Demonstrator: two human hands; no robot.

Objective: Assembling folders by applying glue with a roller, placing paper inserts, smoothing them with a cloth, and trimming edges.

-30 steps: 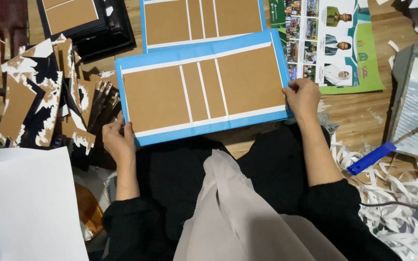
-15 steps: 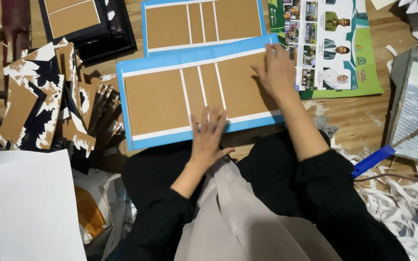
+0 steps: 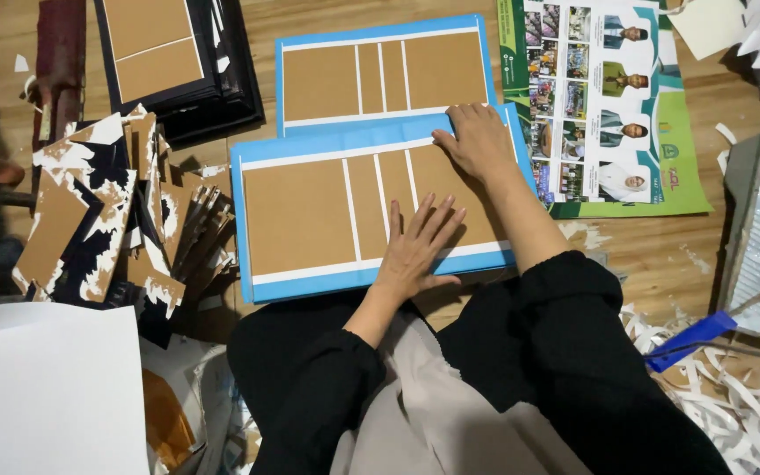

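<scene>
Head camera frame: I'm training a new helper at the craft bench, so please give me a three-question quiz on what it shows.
1. True or false: both hands lie flat on the near blue sheet with brown cardboard panels.
2. Which hand is at that sheet's far edge? A) left hand B) right hand
3. Fill in: the stack of black-backed covers lies to the ____ of the second blue sheet.

Key
1. True: the left hand and right hand both press on it, palms down.
2. B
3. Left: the black stack is at upper left in the head view.
</scene>
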